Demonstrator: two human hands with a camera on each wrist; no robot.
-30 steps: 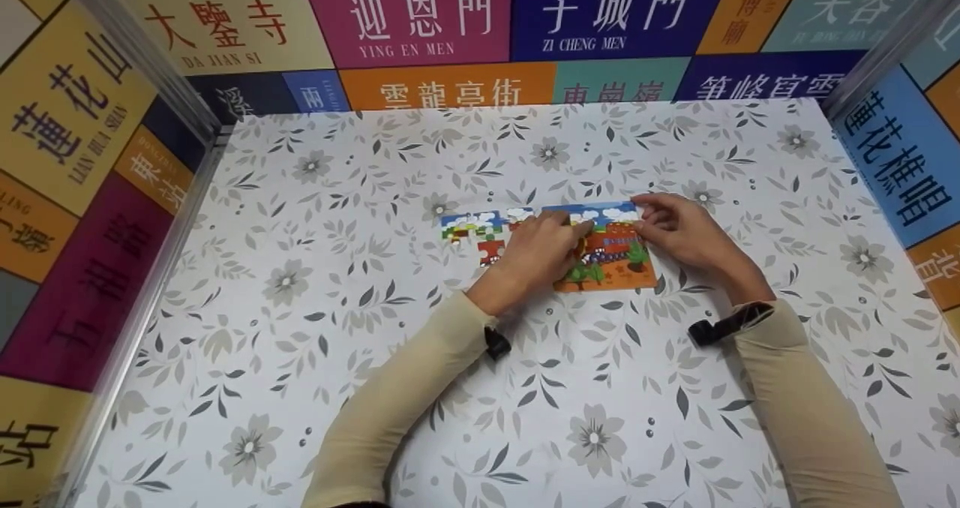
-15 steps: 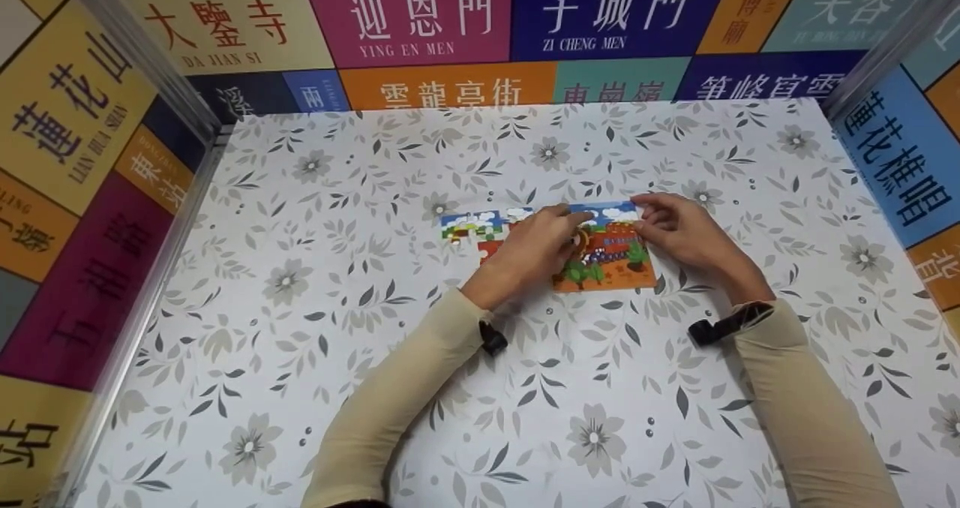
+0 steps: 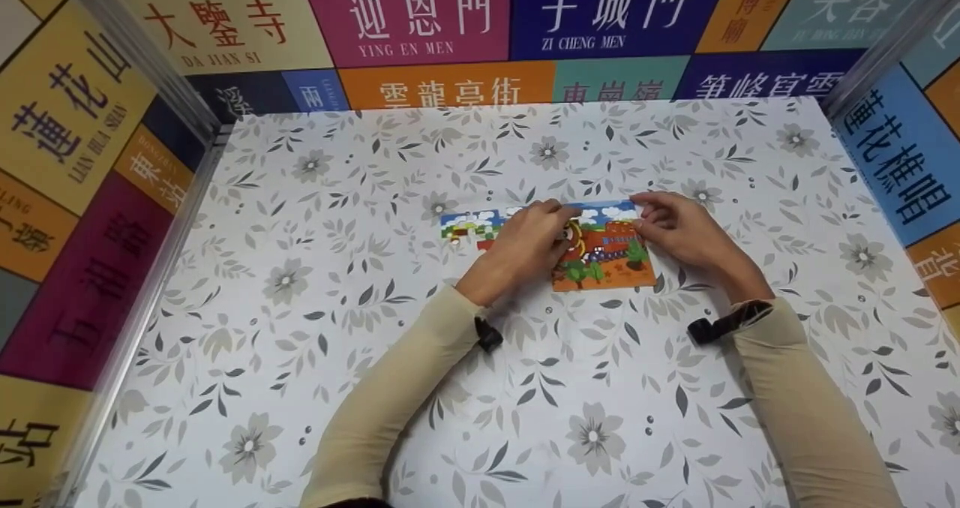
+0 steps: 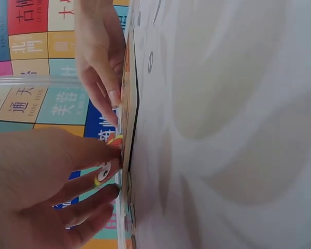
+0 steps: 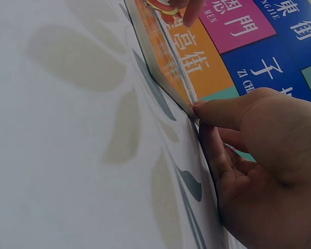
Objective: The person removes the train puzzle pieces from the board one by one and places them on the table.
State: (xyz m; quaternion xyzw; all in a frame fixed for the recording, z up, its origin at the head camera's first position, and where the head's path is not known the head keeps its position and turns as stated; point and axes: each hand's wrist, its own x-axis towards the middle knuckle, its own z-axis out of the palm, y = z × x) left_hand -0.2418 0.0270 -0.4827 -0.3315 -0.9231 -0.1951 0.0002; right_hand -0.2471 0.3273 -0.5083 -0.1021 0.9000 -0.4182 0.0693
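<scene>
A picture puzzle point(image 3: 615, 274) with blue sky, a red train and orange ground lies flat on the table. My left hand point(image 3: 521, 245) is over its left part; in the left wrist view the thumb and fingers of that hand point(image 4: 41, 181) pinch a red and yellow piece point(image 4: 103, 174) with an eye on it, tilted up at the puzzle surface. My right hand point(image 3: 690, 234) holds the puzzle's upper right edge between thumb and forefinger, and in the right wrist view the thumb of this hand point(image 5: 274, 161) touches the corner of the board point(image 5: 158, 49).
Joined sky and field pieces point(image 3: 465, 226) extend left of my left hand, with a red bit below them partly covered. The flower-patterned tabletop point(image 3: 592, 440) is bounded at the back and sides by panels with large characters point(image 3: 427, 13).
My left hand has shifted slightly left and back, uncovering more of the train picture and covering more of the red piece at left. My right hand has stayed at the edge.
</scene>
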